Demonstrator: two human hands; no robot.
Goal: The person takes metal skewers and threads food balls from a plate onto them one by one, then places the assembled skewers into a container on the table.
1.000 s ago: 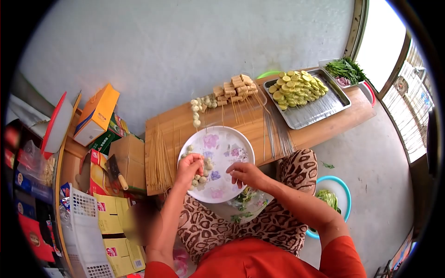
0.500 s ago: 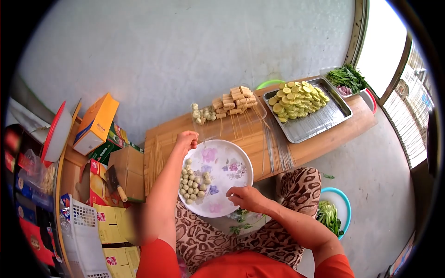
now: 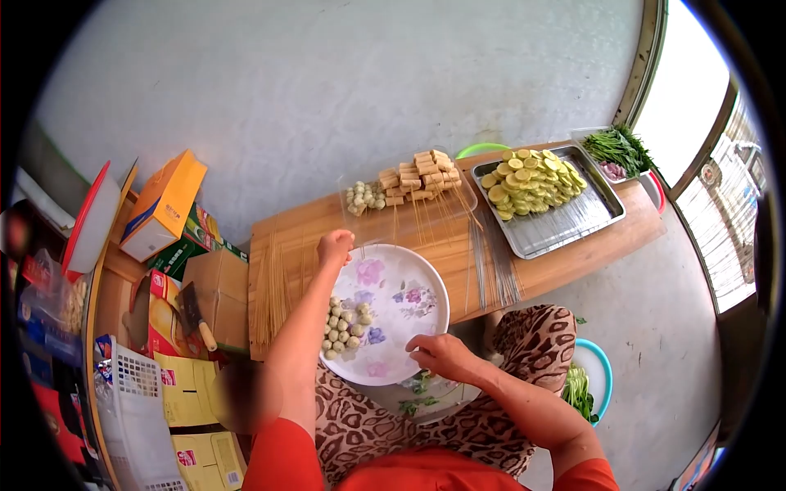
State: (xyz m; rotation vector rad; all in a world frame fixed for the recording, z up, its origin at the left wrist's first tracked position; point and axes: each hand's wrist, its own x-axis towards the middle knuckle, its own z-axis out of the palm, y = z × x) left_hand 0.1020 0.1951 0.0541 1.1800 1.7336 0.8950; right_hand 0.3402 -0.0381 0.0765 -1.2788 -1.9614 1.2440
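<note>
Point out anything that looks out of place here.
The cleaver sits uncovered beside the brown cardboard box, an odd spot for a sharp blade. A green leaf scrap also lies stray on the floor.

Free room on plate [image 3: 407, 331] between balls [image 3: 341, 326] and right hand [image 3: 444, 357].

One cam, on the person's head as I see it. Faces forward, pitched well down: red shirt [image 3: 434, 473] cuts the bottom edge, wooden table [image 3: 591, 249] mid-frame, pale wall [image 3: 327, 82] up top. Left hand [image 3: 335, 246] and right hand [image 3: 443, 357] near, around centre. Very wide lens, edges bowed, corners black. Bright opening [image 3: 686, 82] far right.
</note>
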